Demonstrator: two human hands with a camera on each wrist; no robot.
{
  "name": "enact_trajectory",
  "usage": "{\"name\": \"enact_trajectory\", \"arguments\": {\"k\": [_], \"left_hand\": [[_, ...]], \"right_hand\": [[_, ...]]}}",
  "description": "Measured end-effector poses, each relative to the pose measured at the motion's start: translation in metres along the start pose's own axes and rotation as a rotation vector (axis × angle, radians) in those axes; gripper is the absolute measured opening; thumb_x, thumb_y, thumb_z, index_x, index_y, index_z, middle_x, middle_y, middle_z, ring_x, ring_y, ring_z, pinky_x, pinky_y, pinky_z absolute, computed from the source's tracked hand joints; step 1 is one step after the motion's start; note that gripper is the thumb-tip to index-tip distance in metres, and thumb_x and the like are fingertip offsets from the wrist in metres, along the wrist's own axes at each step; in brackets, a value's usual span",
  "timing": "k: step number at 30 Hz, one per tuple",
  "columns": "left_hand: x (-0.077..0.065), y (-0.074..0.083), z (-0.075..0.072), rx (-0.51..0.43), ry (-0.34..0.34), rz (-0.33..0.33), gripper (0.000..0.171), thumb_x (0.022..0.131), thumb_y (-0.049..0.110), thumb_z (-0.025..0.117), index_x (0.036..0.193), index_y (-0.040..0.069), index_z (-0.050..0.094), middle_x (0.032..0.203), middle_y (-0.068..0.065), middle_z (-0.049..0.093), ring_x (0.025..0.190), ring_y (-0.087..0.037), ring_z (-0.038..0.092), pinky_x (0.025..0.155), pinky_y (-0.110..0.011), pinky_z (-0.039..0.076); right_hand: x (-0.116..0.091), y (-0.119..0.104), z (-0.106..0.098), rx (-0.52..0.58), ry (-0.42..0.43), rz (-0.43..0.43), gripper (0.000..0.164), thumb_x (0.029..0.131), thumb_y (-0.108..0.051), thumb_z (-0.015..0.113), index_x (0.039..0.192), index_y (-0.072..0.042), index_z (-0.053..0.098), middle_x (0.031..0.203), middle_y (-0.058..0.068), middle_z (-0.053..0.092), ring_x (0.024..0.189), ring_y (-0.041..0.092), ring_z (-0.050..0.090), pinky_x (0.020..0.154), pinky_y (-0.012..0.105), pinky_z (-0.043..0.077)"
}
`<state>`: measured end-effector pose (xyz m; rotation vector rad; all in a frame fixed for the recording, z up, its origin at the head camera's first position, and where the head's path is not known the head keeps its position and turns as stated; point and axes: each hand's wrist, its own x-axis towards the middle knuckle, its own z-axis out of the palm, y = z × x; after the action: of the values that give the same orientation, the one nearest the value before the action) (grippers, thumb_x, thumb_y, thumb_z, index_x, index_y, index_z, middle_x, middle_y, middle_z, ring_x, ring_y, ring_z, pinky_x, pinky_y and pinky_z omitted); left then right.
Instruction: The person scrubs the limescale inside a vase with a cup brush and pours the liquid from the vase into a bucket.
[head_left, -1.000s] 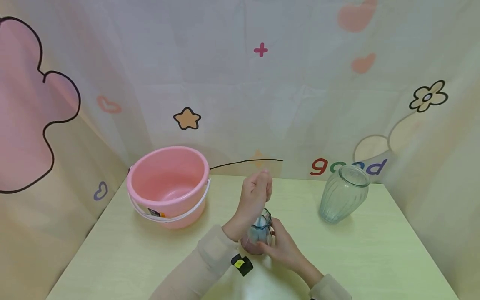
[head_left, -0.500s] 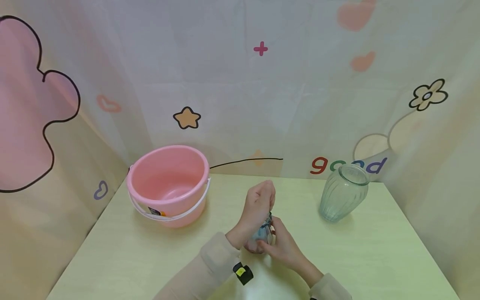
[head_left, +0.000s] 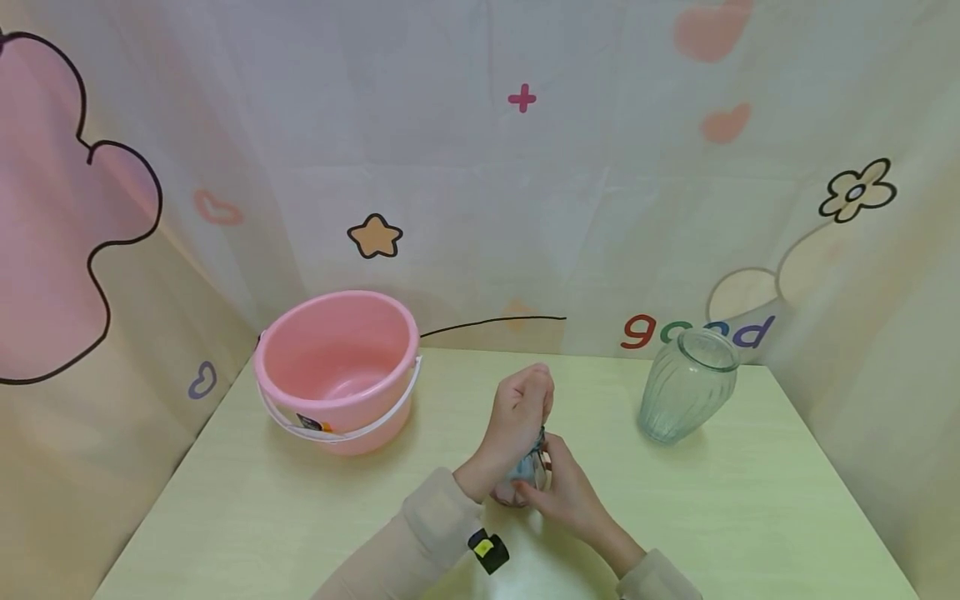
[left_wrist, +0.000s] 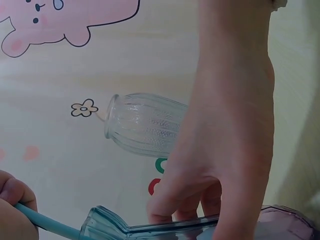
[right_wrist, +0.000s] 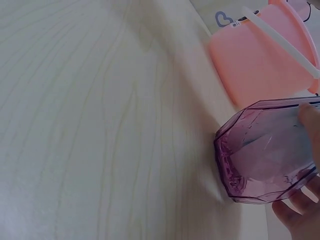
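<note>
A small faceted glass vase (head_left: pixel 525 477), purple at the base and bluish at the neck, stands on the pale green table (head_left: pixel 750 500). My right hand (head_left: pixel 566 496) grips its side, fingers wrapped round the body (right_wrist: pixel 265 150). Directly above its mouth my left hand (head_left: pixel 519 408) is closed in a fist. In the left wrist view that fist (left_wrist: pixel 12 210) holds a thin teal stick (left_wrist: pixel 45 222) that runs into the vase's mouth (left_wrist: pixel 102 222). The stick's lower end is hidden.
A pink bucket (head_left: pixel 337 367) with a white handle stands at the back left of the table. At the back right is a taller ribbed clear glass vase (head_left: pixel 684 387). Patterned fabric walls close in the back and both sides.
My left fist has come down closer to the small vase's mouth, which it now mostly covers. The right hand keeps its hold on the vase.
</note>
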<state>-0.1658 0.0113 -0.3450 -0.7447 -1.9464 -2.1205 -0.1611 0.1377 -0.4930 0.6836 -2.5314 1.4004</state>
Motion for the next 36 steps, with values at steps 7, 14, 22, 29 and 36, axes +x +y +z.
{"name": "enact_trajectory", "arguments": {"k": [7, 14, 22, 29, 36], "left_hand": [[0.001, 0.001, 0.001, -0.001, -0.004, -0.002, 0.032, 0.092, 0.005, 0.031, 0.059, 0.007, 0.035, 0.050, 0.001, 0.031, 0.042, -0.014, 0.028, 0.043, -0.023, 0.023], [0.003, 0.002, 0.000, 0.011, 0.028, 0.009, 0.034, 0.093, 0.009, 0.032, 0.060, 0.004, 0.036, 0.050, 0.002, 0.032, 0.043, -0.014, 0.030, 0.043, -0.023, 0.025], [0.014, 0.004, -0.004, 0.016, 0.070, 0.013, 0.045, 0.098, 0.022, 0.030, 0.057, 0.003, 0.036, 0.048, -0.001, 0.031, 0.042, -0.018, 0.029, 0.043, -0.025, 0.024], [0.023, -0.013, -0.006, -0.017, 0.111, 0.000, 0.048, 0.098, 0.035, 0.033, 0.059, 0.007, 0.035, 0.049, -0.005, 0.030, 0.043, -0.021, 0.027, 0.043, -0.027, 0.024], [0.021, -0.014, -0.005, -0.001, 0.097, 0.006, 0.044, 0.098, 0.031, 0.032, 0.061, 0.007, 0.038, 0.050, -0.005, 0.032, 0.044, -0.022, 0.029, 0.043, -0.027, 0.024]], "right_hand": [[0.000, -0.002, 0.000, -0.012, 0.014, 0.008, 0.063, 0.072, -0.014, 0.074, 0.123, -0.007, 0.038, 0.119, 0.005, 0.047, 0.106, 0.019, 0.046, 0.078, 0.042, 0.047], [0.000, -0.004, 0.002, -0.037, 0.036, -0.005, 0.064, 0.069, -0.012, 0.075, 0.121, -0.005, 0.039, 0.117, 0.007, 0.048, 0.105, 0.020, 0.047, 0.076, 0.042, 0.049], [0.001, -0.006, 0.003, -0.081, 0.050, 0.013, 0.065, 0.068, -0.011, 0.076, 0.120, -0.004, 0.039, 0.114, 0.007, 0.048, 0.102, 0.019, 0.048, 0.075, 0.037, 0.050], [0.001, -0.007, 0.006, -0.112, 0.081, 0.007, 0.065, 0.065, -0.011, 0.077, 0.117, -0.003, 0.040, 0.110, 0.007, 0.048, 0.099, 0.018, 0.048, 0.073, 0.034, 0.050], [0.001, -0.007, 0.005, -0.110, 0.084, 0.010, 0.065, 0.065, -0.011, 0.078, 0.117, -0.003, 0.040, 0.109, 0.007, 0.048, 0.098, 0.018, 0.049, 0.072, 0.035, 0.050]]}}
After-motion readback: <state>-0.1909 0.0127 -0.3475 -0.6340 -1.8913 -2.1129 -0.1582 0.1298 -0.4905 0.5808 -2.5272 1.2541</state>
